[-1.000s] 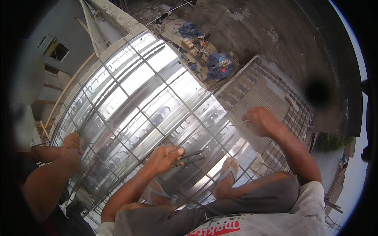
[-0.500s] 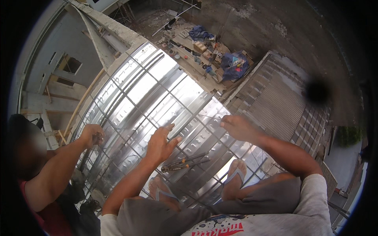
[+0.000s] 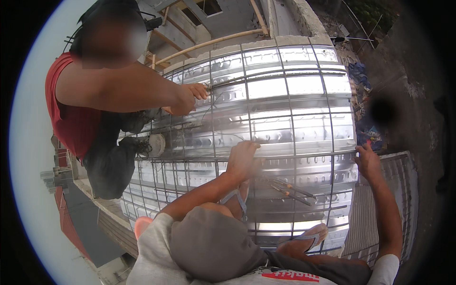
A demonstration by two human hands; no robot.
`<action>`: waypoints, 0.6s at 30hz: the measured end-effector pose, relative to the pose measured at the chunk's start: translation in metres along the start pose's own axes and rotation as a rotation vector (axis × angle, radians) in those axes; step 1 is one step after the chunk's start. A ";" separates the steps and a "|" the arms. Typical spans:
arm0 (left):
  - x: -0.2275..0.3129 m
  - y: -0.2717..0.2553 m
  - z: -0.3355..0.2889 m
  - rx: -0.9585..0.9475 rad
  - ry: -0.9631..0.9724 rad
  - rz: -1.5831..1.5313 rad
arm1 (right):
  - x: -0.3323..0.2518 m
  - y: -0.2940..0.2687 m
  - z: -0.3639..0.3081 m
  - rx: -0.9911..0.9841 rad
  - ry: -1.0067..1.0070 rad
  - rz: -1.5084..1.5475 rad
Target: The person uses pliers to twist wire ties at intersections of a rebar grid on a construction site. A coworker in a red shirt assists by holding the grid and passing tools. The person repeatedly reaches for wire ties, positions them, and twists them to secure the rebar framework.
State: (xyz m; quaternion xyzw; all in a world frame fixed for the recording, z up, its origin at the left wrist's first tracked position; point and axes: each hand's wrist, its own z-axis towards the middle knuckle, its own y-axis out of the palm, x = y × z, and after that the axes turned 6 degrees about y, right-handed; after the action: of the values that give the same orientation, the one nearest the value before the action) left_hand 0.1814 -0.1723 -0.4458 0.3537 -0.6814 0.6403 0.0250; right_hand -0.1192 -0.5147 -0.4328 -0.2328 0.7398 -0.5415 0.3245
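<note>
Grey steel rebar grid (image 3: 294, 118) lies flat across the shiny corrugated metal decking (image 3: 308, 85). Left hand (image 3: 242, 159) curls onto a middle bar, right hand (image 3: 366, 160) grips the right edge. Long-handled pliers (image 3: 289, 189) lie unused nearby; tying looks unfinished.

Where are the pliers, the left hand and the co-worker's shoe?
pliers (image 3: 290, 188), head view, on the handles lying on the metal decking.
left hand (image 3: 243, 157), head view, on the back of the hand at the rebar mesh.
co-worker's shoe (image 3: 154, 144), head view, on the pale sole.
</note>
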 end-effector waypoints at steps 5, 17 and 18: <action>-0.034 -0.005 -0.046 0.154 -0.229 0.051 | 0.015 0.013 0.017 -0.070 -0.033 -0.044; -0.080 0.000 -0.061 0.026 -0.231 0.048 | 0.013 0.011 0.018 -0.073 -0.057 -0.097; -0.084 0.001 -0.060 0.048 -0.191 0.042 | 0.014 0.011 0.020 -0.076 -0.052 -0.090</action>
State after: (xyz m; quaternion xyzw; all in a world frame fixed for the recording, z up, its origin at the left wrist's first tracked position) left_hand 0.2181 -0.0809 -0.4769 0.3993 -0.6724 0.6201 -0.0622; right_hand -0.1136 -0.5343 -0.4502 -0.2918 0.7399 -0.5208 0.3101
